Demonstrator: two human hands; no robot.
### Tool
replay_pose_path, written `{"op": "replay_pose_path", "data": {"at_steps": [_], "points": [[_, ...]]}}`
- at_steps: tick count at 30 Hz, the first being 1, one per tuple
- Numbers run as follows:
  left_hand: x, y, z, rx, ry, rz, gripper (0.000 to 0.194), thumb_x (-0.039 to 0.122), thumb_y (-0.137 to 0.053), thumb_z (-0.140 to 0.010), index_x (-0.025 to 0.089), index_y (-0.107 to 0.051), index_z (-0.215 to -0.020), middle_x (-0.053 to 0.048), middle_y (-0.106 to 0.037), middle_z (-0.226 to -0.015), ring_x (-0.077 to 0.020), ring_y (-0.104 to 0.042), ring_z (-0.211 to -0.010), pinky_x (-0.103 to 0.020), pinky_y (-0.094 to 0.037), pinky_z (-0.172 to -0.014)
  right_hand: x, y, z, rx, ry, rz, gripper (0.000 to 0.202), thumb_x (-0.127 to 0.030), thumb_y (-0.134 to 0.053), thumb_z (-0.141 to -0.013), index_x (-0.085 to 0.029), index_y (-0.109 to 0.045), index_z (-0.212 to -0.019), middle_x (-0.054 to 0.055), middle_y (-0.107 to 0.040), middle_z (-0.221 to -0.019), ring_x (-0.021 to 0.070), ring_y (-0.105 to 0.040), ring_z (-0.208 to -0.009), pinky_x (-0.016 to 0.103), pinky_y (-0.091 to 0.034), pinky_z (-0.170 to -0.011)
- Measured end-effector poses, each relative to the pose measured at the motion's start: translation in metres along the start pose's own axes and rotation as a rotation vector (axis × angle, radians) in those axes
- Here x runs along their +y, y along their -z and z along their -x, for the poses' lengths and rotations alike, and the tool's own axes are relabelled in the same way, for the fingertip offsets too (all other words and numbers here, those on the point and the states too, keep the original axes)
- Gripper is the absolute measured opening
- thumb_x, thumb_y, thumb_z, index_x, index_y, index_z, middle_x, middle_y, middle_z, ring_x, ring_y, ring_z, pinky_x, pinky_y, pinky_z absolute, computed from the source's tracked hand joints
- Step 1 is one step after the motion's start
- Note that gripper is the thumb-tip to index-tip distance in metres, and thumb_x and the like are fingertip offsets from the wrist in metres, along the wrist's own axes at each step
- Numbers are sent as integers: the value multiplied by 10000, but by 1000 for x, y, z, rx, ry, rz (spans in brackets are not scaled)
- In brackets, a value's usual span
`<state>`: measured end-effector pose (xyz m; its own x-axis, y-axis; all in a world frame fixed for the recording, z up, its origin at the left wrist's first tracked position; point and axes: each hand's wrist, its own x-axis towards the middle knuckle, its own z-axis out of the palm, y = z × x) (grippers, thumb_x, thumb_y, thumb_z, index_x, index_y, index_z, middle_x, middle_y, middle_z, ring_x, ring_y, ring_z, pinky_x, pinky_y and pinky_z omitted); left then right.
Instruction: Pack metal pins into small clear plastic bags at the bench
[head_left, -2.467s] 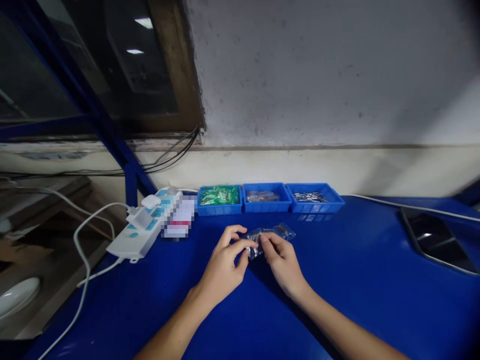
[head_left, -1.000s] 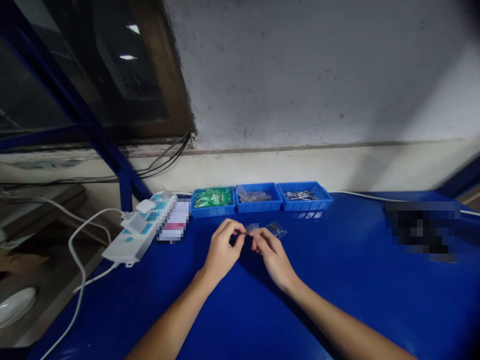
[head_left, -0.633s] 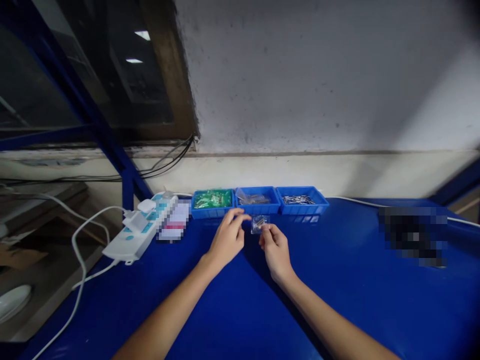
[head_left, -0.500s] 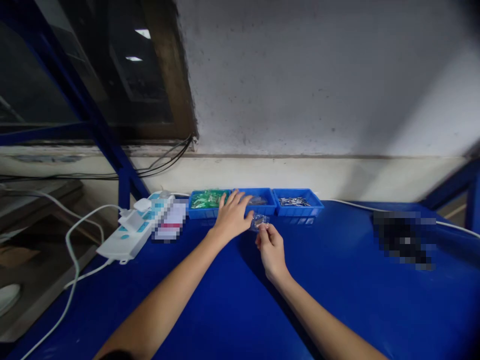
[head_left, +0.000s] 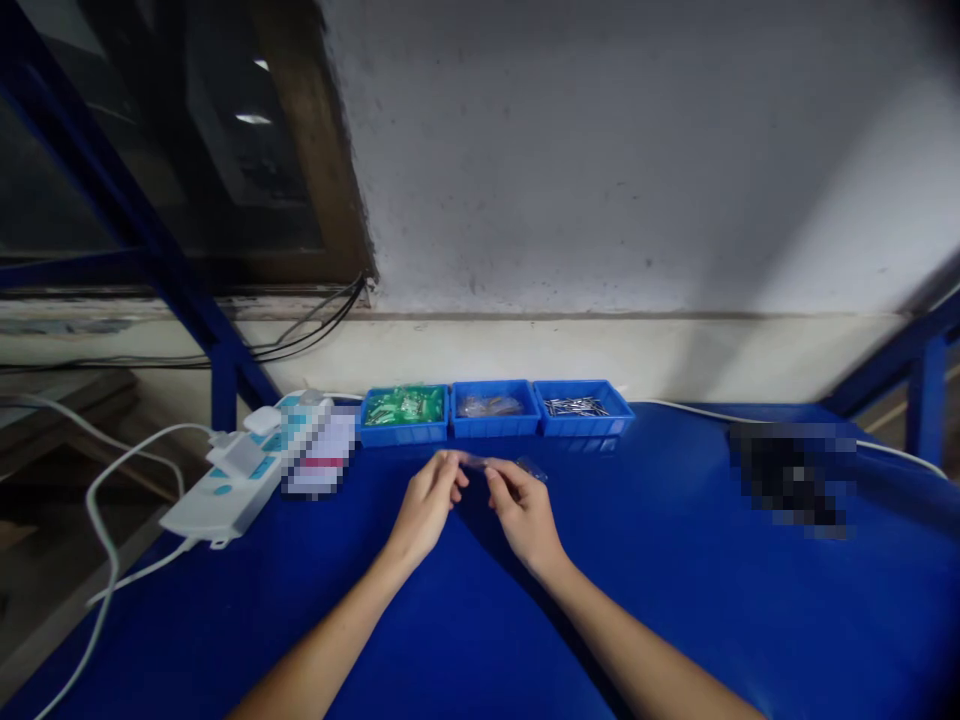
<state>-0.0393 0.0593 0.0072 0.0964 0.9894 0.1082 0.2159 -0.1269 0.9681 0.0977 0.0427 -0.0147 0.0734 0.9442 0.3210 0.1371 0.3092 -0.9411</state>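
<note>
Between my two hands a small clear plastic piece [head_left: 472, 460] is stretched, its details too small to make out. My left hand [head_left: 429, 500] pinches its left end and my right hand [head_left: 523, 510] pinches the right end. A clear plastic packet [head_left: 531, 468] shows just behind my right fingers; whether they touch it is unclear. Beyond the hands sit three blue bins in a row: the left bin [head_left: 405, 433] with green packets, the middle bin [head_left: 495, 425] with clear packets, the right bin [head_left: 585, 426] with metal pins or screws.
At the left a white power strip [head_left: 217, 510] with plugs and cables lies beside a pixelated flat item [head_left: 321, 462]. A pixelated dark object [head_left: 795, 480] lies at the right on the blue table [head_left: 480, 640]. A white cable runs along the wall.
My left hand has come back from the middle bin and now pinches the clear piece beside my right hand. The packet formerly at my right fingertips now shows behind them. The view has shifted slightly.
</note>
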Motion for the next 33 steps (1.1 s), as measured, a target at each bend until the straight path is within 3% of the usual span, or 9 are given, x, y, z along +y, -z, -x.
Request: {"op": "replay_pose_path", "data": {"at_steps": [3, 6, 8, 14, 18, 22, 25, 28, 33], "points": [[-5, 6, 10, -33, 85, 186, 350, 438, -435, -873, 135, -601, -928, -11, -557, -679, -105, -501, -561, -215, -392, -537, -4, -1, 4, -85, 84, 98, 234, -280, -495, -855, -205, -701, -934, 42, -656, -746, 144, -554, -592, 261, -434, -568], [-7, 5, 7, -75, 83, 302, 192, 274, -542, -806, 138, -611, -923, -20, -606, -738, -111, -546, -649, -223, -426, -639, -4, 0, 6, -71, 117, 154, 255, -215, -478, -838, -211, -712, -939, 39, -656, -716, 150, -553, -592, 266, -431, -573], [-9, 4, 5, -38, 55, 288, 176, 221, -565, -781, 148, -604, -936, -17, -622, -757, -117, -563, -676, -224, -434, -655, -2, 0, 6, -68, 101, 166, 279, -185, -460, -827, -211, -704, -958, 32, -643, -717, 146, -543, -594, 260, -419, -567], [-9, 7, 8, 149, -252, -36, 252, 223, -527, -854, 194, -583, -1099, -45, -663, -929, -158, -614, -854, -272, -466, -764, -1, 2, 5, -100, -81, 87, 218, -291, -498, -828, -179, -680, -871, 16, -579, -712, 129, -506, -584, 242, -379, -548], [-1, 5, 17, 57, -527, -262, 205, 149, -524, -857, 213, -652, -1005, -38, -672, -946, -160, -593, -901, -297, -454, -827, -4, 3, 3, -89, -163, -69, 423, -458, -384, -889, -170, -585, -653, -2, -516, -612, 126, -467, -581, 246, -358, -562], [2, -2, 24, -62, -639, -356, 214, 112, -514, -849, 212, -668, -959, -52, -637, -989, -172, -555, -952, -313, -450, -842, -4, 3, 1, -14, -194, -130, 363, -418, -472, -840, -178, -497, -569, -28, -464, -559, 114, -425, -547, 239, -337, -539], [2, -3, 24, -79, -576, -345, 175, 135, -525, -839, 210, -676, -888, -55, -605, -978, -179, -541, -971, -320, -434, -862, -2, 4, 0, 87, -204, -171, 244, -379, -521, -802, -177, -551, -667, -28, -488, -593, 115, -439, -550, 232, -351, -526], [2, -1, 21, -70, -367, -251, 141, 227, -541, -838, 197, -667, -896, -50, -607, -918, -167, -568, -855, -282, -447, -744, 0, 3, 2, 152, -143, -138, 194, -369, -556, -784, -176, -567, -759, -11, -534, -649, 122, -465, -569, 237, -378, -535], [-2, 1, 14, -33, -6, 51, 389, 450, -422, -885, 141, -651, -830, -19, -590, -679, -109, -503, -567, -227, -377, -537, -2, 0, 10, 68, 8, -4, 138, -312, -539, -817, -183, -583, -838, 16, -591, -729, 132, -507, -601, 249, -396, -561]]}}
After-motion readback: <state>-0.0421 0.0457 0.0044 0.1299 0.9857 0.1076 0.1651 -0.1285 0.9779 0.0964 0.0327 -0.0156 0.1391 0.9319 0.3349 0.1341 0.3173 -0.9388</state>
